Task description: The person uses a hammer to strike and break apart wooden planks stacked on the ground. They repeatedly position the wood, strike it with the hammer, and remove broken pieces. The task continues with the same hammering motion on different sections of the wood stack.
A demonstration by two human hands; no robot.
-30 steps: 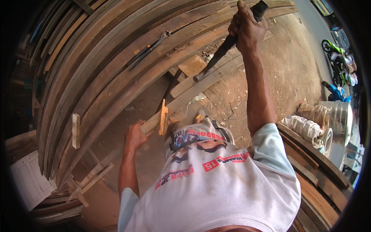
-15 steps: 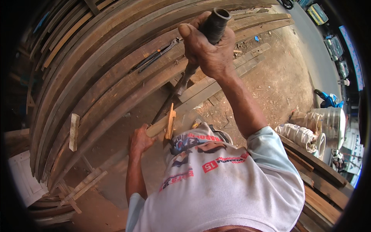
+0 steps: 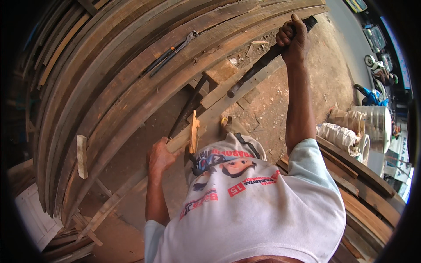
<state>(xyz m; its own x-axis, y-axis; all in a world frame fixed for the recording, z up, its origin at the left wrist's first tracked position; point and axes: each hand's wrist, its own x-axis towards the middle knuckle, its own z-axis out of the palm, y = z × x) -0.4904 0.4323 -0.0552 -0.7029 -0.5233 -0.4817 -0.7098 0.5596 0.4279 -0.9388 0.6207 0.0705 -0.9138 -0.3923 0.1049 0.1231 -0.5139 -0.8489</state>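
Steel hammer (image 3: pixel 258 68), likely heavy and rigid, gripped at its handle end by the right hand (image 3: pixel 293 40), at one o'clock; left hand (image 3: pixel 160 155) clasps a wooden strip (image 3: pixel 188 139).

— What is the person wearing?

— A white T-shirt (image 3: pixel 258 206) with short sleeves, loose and a bit creased.

— Anything on it?

— A printed picture (image 3: pixel 228 164) on the front, a cartoon figure in blue and red, with red and blue lettering around it.

— And the arms?

— Bare from the sleeve hems down; left hand (image 3: pixel 160 155) and right hand (image 3: pixel 293 40) without gloves.
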